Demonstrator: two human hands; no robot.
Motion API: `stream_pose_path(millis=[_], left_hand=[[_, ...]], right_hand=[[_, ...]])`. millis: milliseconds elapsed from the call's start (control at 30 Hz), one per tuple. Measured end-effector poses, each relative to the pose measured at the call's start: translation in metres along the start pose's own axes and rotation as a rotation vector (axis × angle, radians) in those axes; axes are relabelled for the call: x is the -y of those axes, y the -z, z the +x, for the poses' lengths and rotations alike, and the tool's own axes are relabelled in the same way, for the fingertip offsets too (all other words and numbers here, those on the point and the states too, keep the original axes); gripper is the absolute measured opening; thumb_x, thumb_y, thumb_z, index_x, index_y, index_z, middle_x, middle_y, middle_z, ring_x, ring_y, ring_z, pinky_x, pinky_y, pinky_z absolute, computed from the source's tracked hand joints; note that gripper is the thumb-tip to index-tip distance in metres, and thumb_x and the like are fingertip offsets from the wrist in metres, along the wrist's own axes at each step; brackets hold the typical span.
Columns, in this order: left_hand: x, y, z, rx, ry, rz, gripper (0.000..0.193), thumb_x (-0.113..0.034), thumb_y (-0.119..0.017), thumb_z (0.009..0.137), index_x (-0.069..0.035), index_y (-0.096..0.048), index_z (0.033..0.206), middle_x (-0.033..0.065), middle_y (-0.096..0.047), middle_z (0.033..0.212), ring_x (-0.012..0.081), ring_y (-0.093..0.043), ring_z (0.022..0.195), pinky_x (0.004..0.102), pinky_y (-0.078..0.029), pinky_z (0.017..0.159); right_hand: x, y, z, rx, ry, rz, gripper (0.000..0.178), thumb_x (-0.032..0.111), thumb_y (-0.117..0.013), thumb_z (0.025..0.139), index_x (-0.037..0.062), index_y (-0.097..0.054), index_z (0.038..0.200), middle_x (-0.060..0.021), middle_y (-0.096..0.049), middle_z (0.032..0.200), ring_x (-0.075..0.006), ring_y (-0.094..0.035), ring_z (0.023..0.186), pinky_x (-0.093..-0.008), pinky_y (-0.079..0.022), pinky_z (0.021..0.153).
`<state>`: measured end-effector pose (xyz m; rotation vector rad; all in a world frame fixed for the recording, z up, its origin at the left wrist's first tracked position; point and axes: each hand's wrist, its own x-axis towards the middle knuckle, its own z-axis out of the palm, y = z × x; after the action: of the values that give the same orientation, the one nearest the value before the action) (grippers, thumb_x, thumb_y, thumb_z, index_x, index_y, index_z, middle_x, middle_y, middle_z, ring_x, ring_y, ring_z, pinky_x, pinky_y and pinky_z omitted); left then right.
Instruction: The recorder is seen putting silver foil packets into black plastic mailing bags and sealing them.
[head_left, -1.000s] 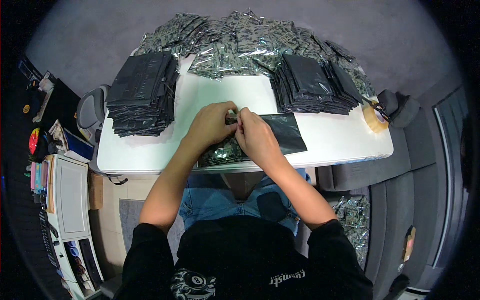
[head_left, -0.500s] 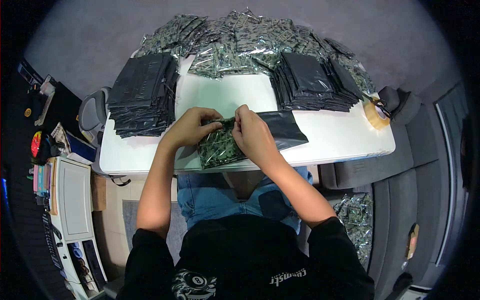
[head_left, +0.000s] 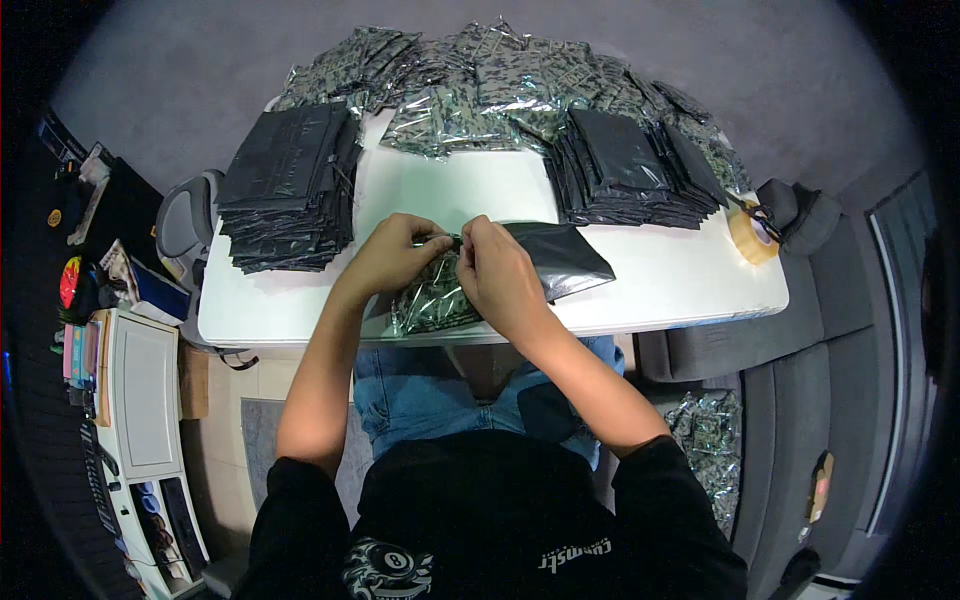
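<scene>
A camouflage-patterned packet in clear plastic (head_left: 436,300) lies at the table's near edge, between my hands. My left hand (head_left: 400,256) pinches its far edge, thumb and fingers pressed together. Close beside it, my right hand (head_left: 497,272) is closed, its fingers curled at the mouth of a black plastic mailer bag (head_left: 568,262). The bag stretches out to the right from under that hand and looks slightly puffed. How far the packet reaches into the bag is hidden by my right hand.
Tall stacks of black mailer bags stand on the white table (head_left: 690,290), one at left (head_left: 285,165) and one at right (head_left: 615,155). Camouflage packets (head_left: 500,75) heap along the far edge. A tape roll (head_left: 752,238) and scissors (head_left: 765,215) lie at the right edge.
My two hands have come a little closer together at the packet's far edge. The black bag's right part now bulges more than before.
</scene>
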<state>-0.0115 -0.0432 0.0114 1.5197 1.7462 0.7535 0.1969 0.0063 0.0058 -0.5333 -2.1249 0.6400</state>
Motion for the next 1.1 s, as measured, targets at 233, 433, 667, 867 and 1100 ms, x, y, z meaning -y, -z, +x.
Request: stream_pose_path(millis=[233,433,667,867,1100], left_hand=[[-0.002,0.005,-0.021,-0.173,-0.093,-0.089,0.033,-0.025,-0.076,0.105,0.006,-0.08,0.113,0.0142,-0.079,0.089,0.0156,-0.071,0.083,0.036,-0.056,0.079],[0.012,0.007,-0.043,-0.437,-0.066,-0.367,0.028,-0.019,-0.072,0.109,0.008,-0.079,0.114,0.0016,-0.077,0.093,0.0077,-0.064,0.084,0.0282,-0.053,0.076],[0.016,-0.016,-0.02,-0.59,-0.021,-0.324,0.031,-0.023,-0.07,0.109,0.007,-0.079,0.117,0.0125,-0.08,0.094,0.0174,-0.071,0.083,0.034,-0.055,0.079],[-0.019,-0.019,-0.031,-0.609,0.119,0.266,0.034,-0.022,-0.068,0.105,-0.001,-0.075,0.132,0.0204,-0.076,0.122,0.0438,-0.071,0.118,0.0507,-0.054,0.103],[-0.019,-0.023,-0.074,-0.309,-0.363,0.627,0.07,-0.02,-0.073,0.092,-0.019,-0.059,0.16,0.0135,-0.049,0.171,0.0444,-0.035,0.162,0.0606,-0.033,0.129]], right_hand=[[0.011,0.01,-0.008,-0.053,0.01,-0.205,0.028,0.007,-0.082,0.09,0.0051,-0.058,0.105,-0.0138,-0.063,0.087,-0.037,-0.067,0.084,-0.0469,-0.052,0.075],[0.012,0.006,-0.021,0.038,-0.05,-0.195,0.019,0.014,-0.084,0.089,0.0068,-0.066,0.094,-0.0096,-0.065,0.086,-0.0298,-0.07,0.079,-0.0438,-0.056,0.074],[-0.024,0.001,0.007,0.11,-0.097,-0.244,0.017,0.013,-0.08,0.091,0.005,-0.067,0.1,-0.015,-0.068,0.094,-0.0393,-0.073,0.086,-0.0491,-0.061,0.078],[-0.034,0.019,0.016,0.169,-0.079,-0.296,0.016,0.014,-0.08,0.092,0.0031,-0.069,0.099,-0.016,-0.069,0.096,-0.04,-0.074,0.084,-0.0489,-0.062,0.078],[-0.045,0.015,0.014,0.171,-0.021,-0.307,0.014,0.014,-0.076,0.096,0.0022,-0.07,0.099,-0.0172,-0.069,0.095,-0.0394,-0.074,0.086,-0.0491,-0.061,0.078]])
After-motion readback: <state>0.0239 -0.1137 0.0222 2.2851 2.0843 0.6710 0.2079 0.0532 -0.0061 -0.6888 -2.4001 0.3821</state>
